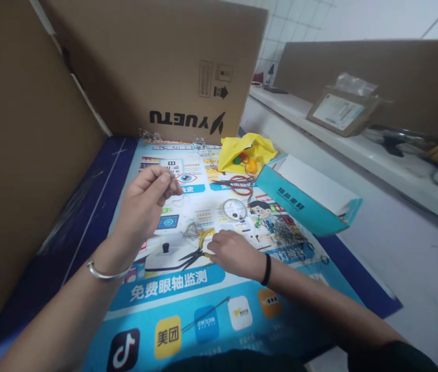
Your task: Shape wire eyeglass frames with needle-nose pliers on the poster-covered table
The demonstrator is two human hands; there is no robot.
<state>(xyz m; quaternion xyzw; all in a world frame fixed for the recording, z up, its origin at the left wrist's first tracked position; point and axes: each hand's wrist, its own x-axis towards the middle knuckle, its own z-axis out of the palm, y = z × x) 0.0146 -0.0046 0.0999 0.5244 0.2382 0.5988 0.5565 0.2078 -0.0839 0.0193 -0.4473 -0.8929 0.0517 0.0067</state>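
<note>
My left hand (149, 195) is raised over the printed sheet, thumb and fingers pinched together; whatever they hold is too small to make out. A faint thin strand shows just below its fingertips. Lower down, my right hand (236, 252) has its fingers curled at the yellow handle of the pliers (206, 241). The dark jaws of these pliers point left and lie close to the sheet. A small tangle of thin wire (192, 231) lies beside the handle. Red-handled scissors (241, 185) rest farther back, their blades pointing left.
A teal box (307, 199) stands open at the right, near a yellow bag (247, 152) with coloured pieces. Wire loops (286, 230) are heaped in front of the box. Tweezers (206, 312) lie near the front. Cardboard walls (156, 62) enclose the back and left.
</note>
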